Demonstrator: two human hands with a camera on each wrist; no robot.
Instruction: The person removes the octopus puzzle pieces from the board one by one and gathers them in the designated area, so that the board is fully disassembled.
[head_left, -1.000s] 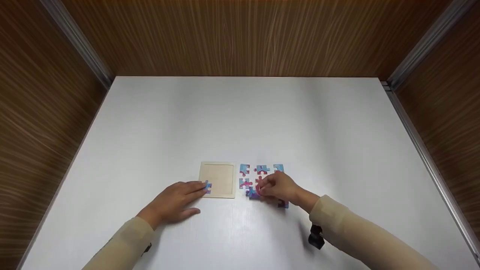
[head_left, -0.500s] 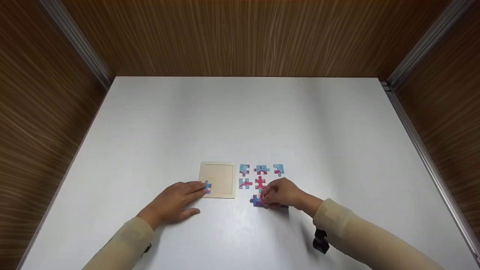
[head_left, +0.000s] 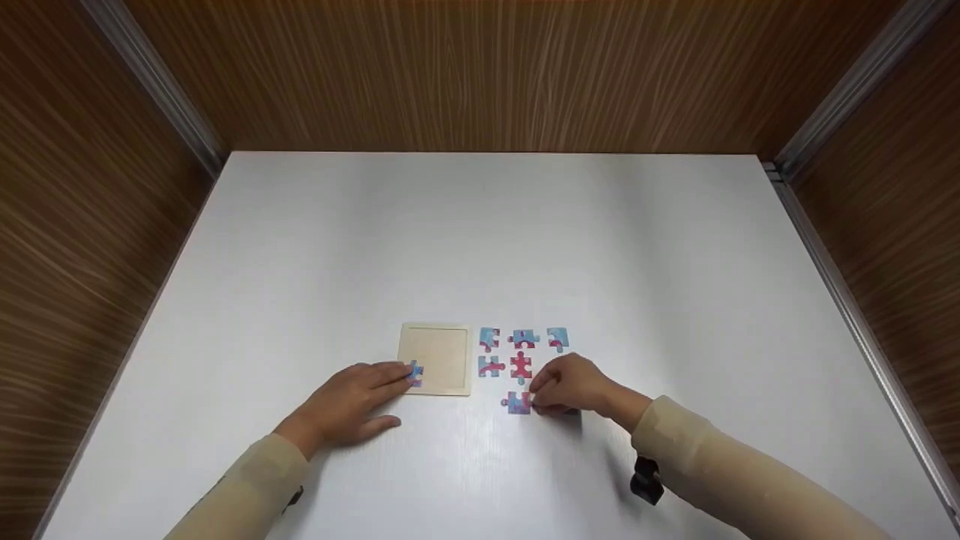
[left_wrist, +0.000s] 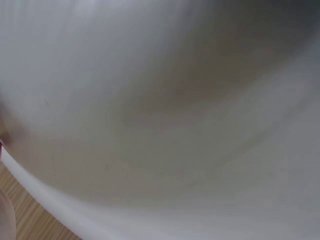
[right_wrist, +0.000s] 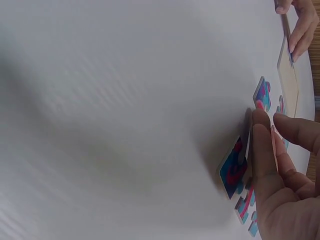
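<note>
My left hand [head_left: 345, 405] lies with straight fingers on the left edge of a square wooden puzzle tray [head_left: 442, 349]. Its fingertips touch a blue and purple puzzle piece [head_left: 415, 375] in the tray's lower left corner. My right hand [head_left: 576, 384] has bent fingers, their tips right at the right edge of a blue and pink puzzle piece [head_left: 517, 403], which lies flat on the table. In the right wrist view thumb and index finger stand apart with nothing between them. A dark blue corner piece [right_wrist: 233, 170] lies beneath that hand, mostly hidden in the head view.
Several more puzzle pieces lie in loose rows right of the tray, among them a red centre piece [head_left: 521, 366] and a blue corner piece [head_left: 557, 337]. Brown wood-grain panels [head_left: 480, 75] border the white table [head_left: 480, 240]. The left wrist view is mostly blurred white surface.
My right hand has moved the blue and pink piece toward me and slightly right; it went from tilted to flat, and my fingertips have drawn to its edge. My left hand has stayed still.
</note>
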